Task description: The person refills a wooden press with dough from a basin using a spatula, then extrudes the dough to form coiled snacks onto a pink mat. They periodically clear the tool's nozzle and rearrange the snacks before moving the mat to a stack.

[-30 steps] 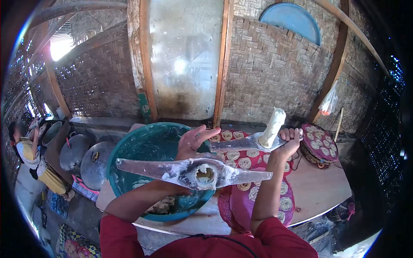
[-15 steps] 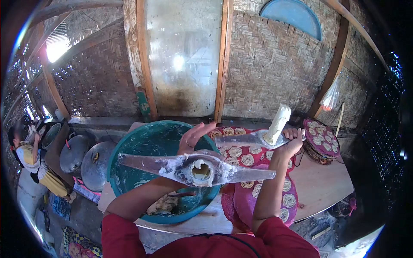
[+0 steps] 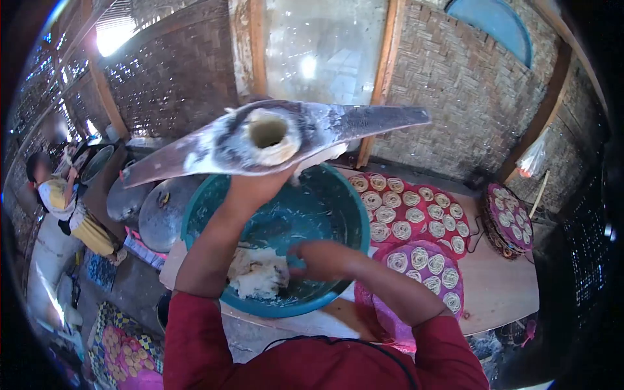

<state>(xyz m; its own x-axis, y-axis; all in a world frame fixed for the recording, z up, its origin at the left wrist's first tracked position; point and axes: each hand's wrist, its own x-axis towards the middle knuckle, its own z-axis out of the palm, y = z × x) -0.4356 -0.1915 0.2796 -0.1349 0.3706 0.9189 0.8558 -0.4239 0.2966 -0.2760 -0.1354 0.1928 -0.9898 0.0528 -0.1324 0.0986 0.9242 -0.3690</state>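
Observation:
My left hand [image 3: 260, 188] grips a wooden two-handled dough press [image 3: 201, 153] from below and holds it up over the far side of the basin. The press is smeared with white dough, and its round central hole faces me. Inside the green basin [image 3: 364, 227] lies a ragged lump of pale dough [image 3: 257, 273]. My right hand [image 3: 325, 260] is down in the basin, blurred, its fingers apart and their tips at the dough's right edge.
Coiled dough rounds lie on a red mesh sheet [image 3: 421, 229] and a pink round sheet [image 3: 390, 305] to the right. A stack of round trays [image 3: 507, 224] stands beyond. Metal lids [image 3: 162, 214] and a person [image 3: 65, 201] are at left.
The press has risen and moved away from me in my left hand. My right hand has let go of the dough-coated plunger and come down to the dough in the basin.

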